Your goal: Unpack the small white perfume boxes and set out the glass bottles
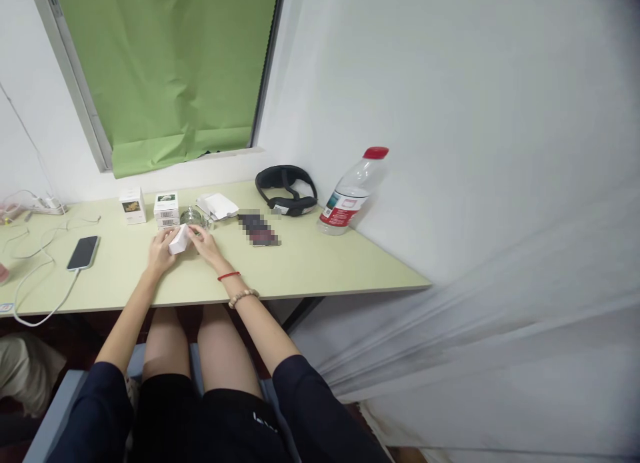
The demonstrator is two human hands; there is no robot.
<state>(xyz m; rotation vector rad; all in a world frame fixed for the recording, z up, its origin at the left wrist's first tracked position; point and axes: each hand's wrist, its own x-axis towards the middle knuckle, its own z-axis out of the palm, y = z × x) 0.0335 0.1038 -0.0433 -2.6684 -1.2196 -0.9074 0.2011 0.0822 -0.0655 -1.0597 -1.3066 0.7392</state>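
"ok head cam, what are your hands doing?"

"So my left hand (pixel 161 252) is clamped round the left side of a small white box (pixel 179 241), over the pale green table (pixel 305 266). My right hand (pixel 206 246) has its fingertips at the box's upper right end, tbh can't tell if they're pinching it."

"And around it?"

"Clear glass vessel (pixel 192 216) just behind it, stacked printed cartons (pixel 167 210) beside that. Red-capped plastic bottle (pixel 345 200) well off to my right, smartphone (pixel 83 253) with a white cable (pixel 64 298) plugged in on my left."
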